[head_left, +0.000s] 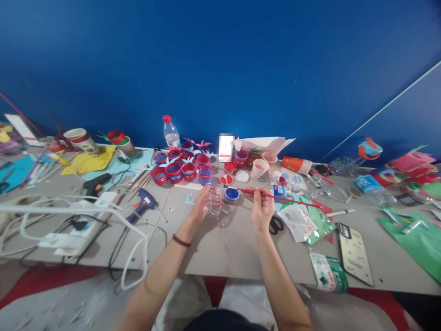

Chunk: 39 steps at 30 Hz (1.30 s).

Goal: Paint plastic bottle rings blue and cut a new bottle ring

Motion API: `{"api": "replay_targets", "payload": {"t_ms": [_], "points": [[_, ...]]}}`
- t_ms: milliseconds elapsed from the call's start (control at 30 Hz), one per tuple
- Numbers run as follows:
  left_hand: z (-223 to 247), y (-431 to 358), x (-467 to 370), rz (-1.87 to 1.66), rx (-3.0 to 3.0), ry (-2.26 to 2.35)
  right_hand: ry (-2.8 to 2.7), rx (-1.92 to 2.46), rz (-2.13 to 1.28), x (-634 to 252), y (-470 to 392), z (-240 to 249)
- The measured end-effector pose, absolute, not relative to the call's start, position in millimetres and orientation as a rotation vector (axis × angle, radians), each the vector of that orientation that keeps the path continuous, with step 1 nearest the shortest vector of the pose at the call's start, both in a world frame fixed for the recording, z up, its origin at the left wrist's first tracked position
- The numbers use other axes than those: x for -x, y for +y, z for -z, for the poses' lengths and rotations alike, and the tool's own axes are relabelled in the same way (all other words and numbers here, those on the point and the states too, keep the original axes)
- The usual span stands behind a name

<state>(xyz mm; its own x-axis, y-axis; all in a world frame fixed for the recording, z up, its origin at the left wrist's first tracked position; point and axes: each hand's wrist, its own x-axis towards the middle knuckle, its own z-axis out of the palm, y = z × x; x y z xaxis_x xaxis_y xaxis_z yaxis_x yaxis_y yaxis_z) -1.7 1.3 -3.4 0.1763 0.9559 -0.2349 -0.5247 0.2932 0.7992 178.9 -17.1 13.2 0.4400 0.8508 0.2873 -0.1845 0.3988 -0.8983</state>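
My left hand (200, 204) is wrapped round the side of a clear plastic bottle piece (214, 202), holding it above the table. Between the fingers of my right hand (262, 207) is a long red paintbrush (292, 200), its handle slanting off to the right. The brush tip lies close to the clear piece, over the near side of an open pot of blue paint (232, 195); whether it touches either, I cannot tell. Behind stand a pot of red paint (226, 179) and a white lid (242, 176). Black scissors (276, 225) lie beside my right wrist.
Several red and blue painted cups (174, 172) stand at the back left, near a capped bottle (171, 132). Blue glue gun (143, 204), power strip (93, 225) and tangled cables fill the left. A phone (354, 253) and green packet (329, 272) lie right.
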Motion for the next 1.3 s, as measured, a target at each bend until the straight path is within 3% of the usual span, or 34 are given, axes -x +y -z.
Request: {"api": "replay_targets", "payload": {"t_ms": [300, 1300], "points": [[1, 0, -4, -1.189, -0.77, 0.859, -0.807, 0.847, -0.961, -175, -18, -12], [-2, -3, -5, -1.26, -0.816, 0.883, -0.969, 0.942, -0.686, -174, -22, -5]]}}
